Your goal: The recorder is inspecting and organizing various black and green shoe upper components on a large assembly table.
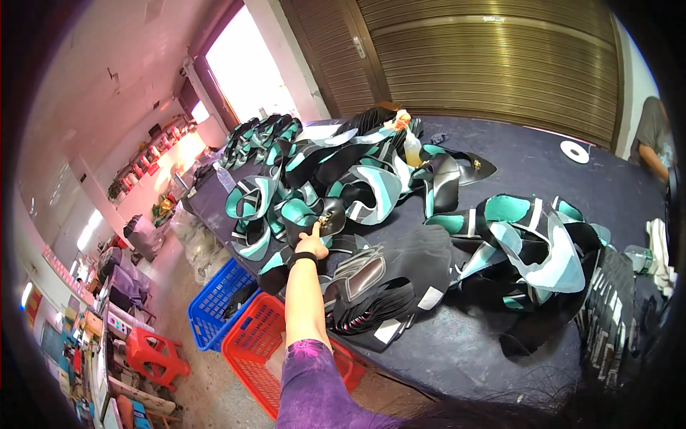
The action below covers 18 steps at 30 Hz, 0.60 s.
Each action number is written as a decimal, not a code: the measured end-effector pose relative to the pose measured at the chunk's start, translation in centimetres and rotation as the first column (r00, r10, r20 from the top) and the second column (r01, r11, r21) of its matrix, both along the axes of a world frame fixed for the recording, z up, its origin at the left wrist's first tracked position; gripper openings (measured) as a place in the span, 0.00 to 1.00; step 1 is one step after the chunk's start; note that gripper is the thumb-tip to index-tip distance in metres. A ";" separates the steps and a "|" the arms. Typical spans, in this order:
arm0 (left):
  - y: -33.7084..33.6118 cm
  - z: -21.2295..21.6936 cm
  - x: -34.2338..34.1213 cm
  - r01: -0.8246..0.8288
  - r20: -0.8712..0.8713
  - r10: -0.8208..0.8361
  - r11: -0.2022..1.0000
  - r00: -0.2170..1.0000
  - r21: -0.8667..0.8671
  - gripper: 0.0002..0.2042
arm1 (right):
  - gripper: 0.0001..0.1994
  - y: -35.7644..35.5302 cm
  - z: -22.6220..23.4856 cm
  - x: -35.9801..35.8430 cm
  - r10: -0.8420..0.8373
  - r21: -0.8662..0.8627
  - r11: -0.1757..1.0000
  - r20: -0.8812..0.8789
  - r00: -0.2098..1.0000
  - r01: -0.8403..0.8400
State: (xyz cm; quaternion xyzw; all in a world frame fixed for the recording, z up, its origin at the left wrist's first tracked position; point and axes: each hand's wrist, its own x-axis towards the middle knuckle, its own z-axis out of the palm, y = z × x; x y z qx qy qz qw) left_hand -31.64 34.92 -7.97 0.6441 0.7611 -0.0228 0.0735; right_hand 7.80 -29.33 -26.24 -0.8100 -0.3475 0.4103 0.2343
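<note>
1. Down on the floor at far left, a red plastic stool point(153, 354) sits by cluttered shelving, and beside it a blue basket point(214, 304) and a red basket point(261, 347) wait just below the table edge, probably parked there so pieces can drop straight off the bench.
2. Over the red basket comes the left arm, purple sleeve point(311, 386) and a dark wristband, stretched well forward.
3. And the left hand point(312, 245) is right on it: fingers drawn together, fingertip up against a small gold metal ornament point(326, 219) on a teal, black and white fabric piece point(304, 214). Whether it pinches or only presses, I cannot tell.
4. That piece lies at the near-left edge of the big heap of matching pieces point(343, 168), spread along the dark blue table point(529, 168).
5. Just right of the hand, a stack of flat black cut pieces point(389, 286) fans out, likely sorted by kind.
6. Behind, a clear bottle with an orange cap point(411, 146) stands upright among the heap.
7. Further right, a second teal-and-white pile point(532, 247), then a white disc point(574, 151) lying alone.
8. Far right, another person's arm point(654, 154) at the table edge.
9. No right hand in view.
</note>
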 end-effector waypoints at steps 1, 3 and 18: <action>-0.1 -0.6 -0.3 0.008 -0.023 -0.006 0.995 1.000 0.096 0.39 | 0.13 -0.2 -0.1 0.1 0.026 0.009 1.000 0.017 1.000 -0.026; -0.3 -1.8 -0.6 0.098 -0.178 -0.049 0.956 0.983 0.275 0.30 | 0.13 -0.5 -0.3 0.2 0.074 0.034 0.997 0.052 0.996 -0.076; -3.8 5.9 -0.7 0.480 -0.484 -0.184 0.629 0.856 0.612 0.07 | 0.15 -1.1 -1.2 1.7 0.260 0.159 0.946 0.154 0.953 -0.284</action>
